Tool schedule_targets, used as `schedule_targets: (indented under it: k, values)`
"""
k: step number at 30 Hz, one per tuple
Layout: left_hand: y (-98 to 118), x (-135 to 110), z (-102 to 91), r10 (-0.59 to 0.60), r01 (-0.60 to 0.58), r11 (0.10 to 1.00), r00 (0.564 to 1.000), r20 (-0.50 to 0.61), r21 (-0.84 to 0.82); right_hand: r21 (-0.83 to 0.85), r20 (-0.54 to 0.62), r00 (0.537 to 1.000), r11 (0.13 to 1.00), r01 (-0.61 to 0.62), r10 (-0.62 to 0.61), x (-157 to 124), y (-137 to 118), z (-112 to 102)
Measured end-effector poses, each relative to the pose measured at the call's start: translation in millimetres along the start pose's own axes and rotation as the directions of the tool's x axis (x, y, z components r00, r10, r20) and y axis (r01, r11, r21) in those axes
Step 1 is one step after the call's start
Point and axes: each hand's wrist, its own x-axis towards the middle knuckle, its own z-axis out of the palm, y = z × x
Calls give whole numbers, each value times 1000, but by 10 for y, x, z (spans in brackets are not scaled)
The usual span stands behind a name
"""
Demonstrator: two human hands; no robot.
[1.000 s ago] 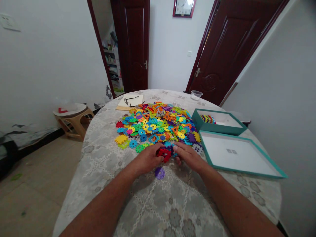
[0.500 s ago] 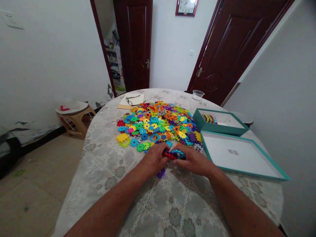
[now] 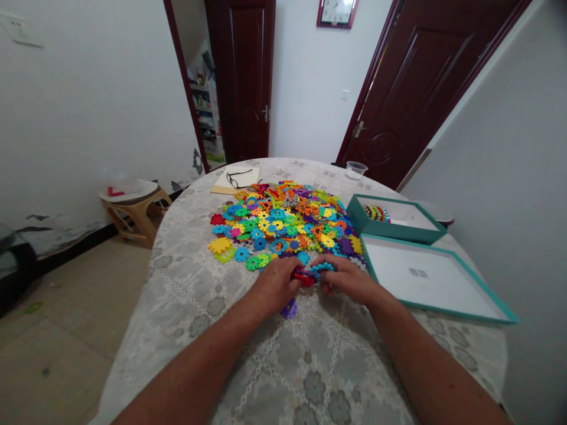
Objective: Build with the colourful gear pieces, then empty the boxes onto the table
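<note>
A big heap of colourful plastic gear-shaped pieces [image 3: 283, 221] covers the middle of the round table [image 3: 310, 366]. Just in front of the heap, my left hand [image 3: 274, 286] pinches a red piece [image 3: 302, 276]. Facing it, my right hand [image 3: 348, 280] grips a blue piece [image 3: 321, 269] that meets the red one between my fingertips. A single purple piece [image 3: 290, 309] lies on the cloth under my left hand.
A teal box [image 3: 392, 218] holding a row of joined pieces stands at the right, with its flat lid [image 3: 432, 277] beside it. Glasses on a notebook [image 3: 237, 179] and a clear cup [image 3: 354, 170] sit at the far edge. A stool [image 3: 130, 206] stands on the floor at left.
Both hands lifted the red piece off the cloth and turned it edge-on. A blue piece came into my right hand and now meets the red one.
</note>
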Motion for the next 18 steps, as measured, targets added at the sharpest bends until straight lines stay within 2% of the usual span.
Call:
schedule_targets:
  k: [7,11,18]
  values:
    - [-15,-2,12,1,-1,1000,1000,-7,-21,-164,-89,994,985,54,-70,47,15,80]
    - [4,-3,-9,-12,12,1000,1000,-1,-9,-172,-184,983,985,-8,-25,58,-20,78]
    - [-37,-9,20,-28,28,1000,1000,-15,11,-163,-33,989,977,134,-141,34,59,100]
